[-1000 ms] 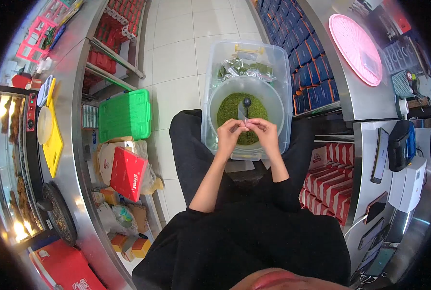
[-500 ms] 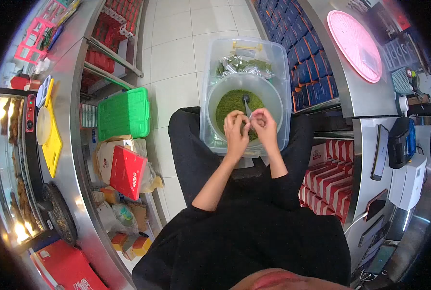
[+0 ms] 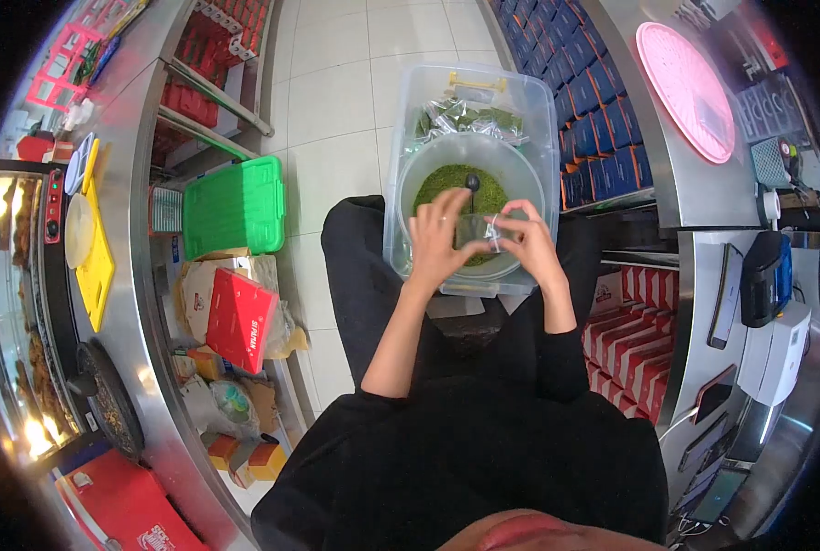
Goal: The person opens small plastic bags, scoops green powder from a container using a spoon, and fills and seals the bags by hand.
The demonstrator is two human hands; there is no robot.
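Over a round translucent tub (image 3: 527,179), both hands are at a small clear plastic bag (image 3: 476,230). My right hand (image 3: 537,246) pinches the bag's right side between thumb and fingers. My left hand (image 3: 434,242) has its thumb against the left side; its fingers are curved and slightly blurred. Green, crumbly flakes (image 3: 442,179) cover the bottom of the tub. A black spoon (image 3: 471,182) stands in them, its lower part hidden by my left hand and the bag. Whether anything is inside the bag, I cannot tell.
The tub sits in a larger clear plastic box (image 3: 546,119) between my knees. Several filled packets (image 3: 474,119) lie at its far end. Steel counters flank me, with a green lid (image 3: 235,207) at left and blue boxes (image 3: 603,133) at right.
My hands have moved apart, and the clear bag is now spread flat between them. Earlier, the fingertips were close together over the tub. The view has shifted slightly.
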